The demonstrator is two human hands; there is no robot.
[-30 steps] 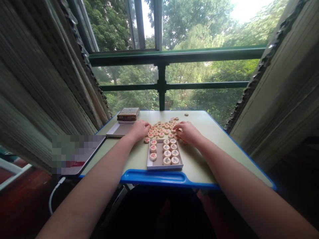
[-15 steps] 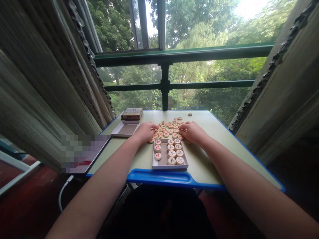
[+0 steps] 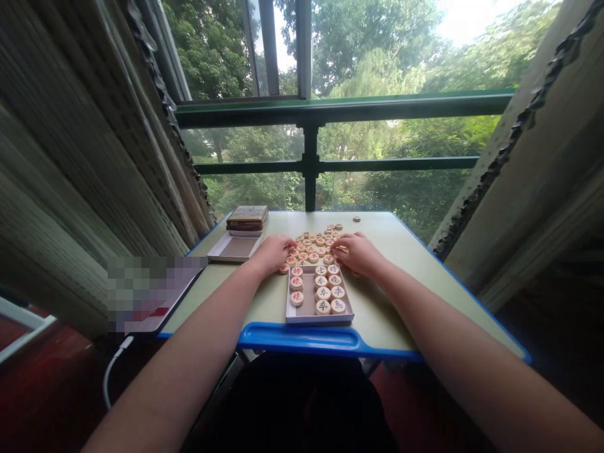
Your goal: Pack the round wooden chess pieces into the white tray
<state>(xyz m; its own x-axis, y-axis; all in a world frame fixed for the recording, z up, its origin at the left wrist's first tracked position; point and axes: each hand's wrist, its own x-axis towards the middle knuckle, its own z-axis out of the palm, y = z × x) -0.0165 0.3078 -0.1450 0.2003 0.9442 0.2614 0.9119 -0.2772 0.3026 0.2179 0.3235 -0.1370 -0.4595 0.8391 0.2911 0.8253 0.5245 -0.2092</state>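
Observation:
My left hand (image 3: 272,253) rests at the left edge of a loose spread of round wooden Chinese chess pieces (image 3: 313,258). Its fingers are bent together against the pieces; what lies between them is hidden. Across the spread, my right hand (image 3: 356,251) reaches over the right-side pieces with its fingers bent and slightly apart. I see no piece held there. Just in front of both hands lies a shallow open box (image 3: 307,308). Red-marked pieces (image 3: 296,283) form one column on its left, and black-marked pieces (image 3: 323,294) fill two columns on its right.
A shallow tray-like box (image 3: 234,246) and a brown box (image 3: 247,217) sit at the table's back left. One piece (image 3: 357,219) lies alone at the far right. A partly blurred flat device (image 3: 182,289) with a white cable (image 3: 107,371) overlaps the left edge.
My right hand has moved slightly left over the spread, its fingers loosening. The left hand stays beside the pieces. The box contents look the same, and the view has shifted a little.

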